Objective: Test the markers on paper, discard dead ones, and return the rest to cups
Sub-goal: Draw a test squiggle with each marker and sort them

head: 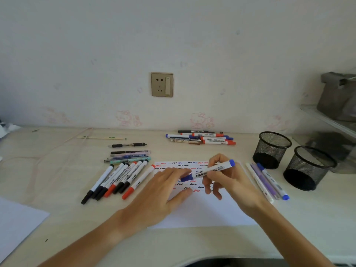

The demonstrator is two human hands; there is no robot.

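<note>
right hand [221, 178] grips a blue marker [208, 170] over the squiggled paper [202, 212]; left hand [163, 191] pinches its cap end, probably uncapping.

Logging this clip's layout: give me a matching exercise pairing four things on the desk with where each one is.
Things:
1. blue-capped white marker
2. two black mesh cups
3. fan of black- and red-capped markers
4. white scribbled test paper

Places:
A. left of the paper
B. under both hands
C. far right of the desk
D. held in the right hand, cap end at the left hand

Pairs: 1-D, 2-C, 3-A, 4-B
</note>
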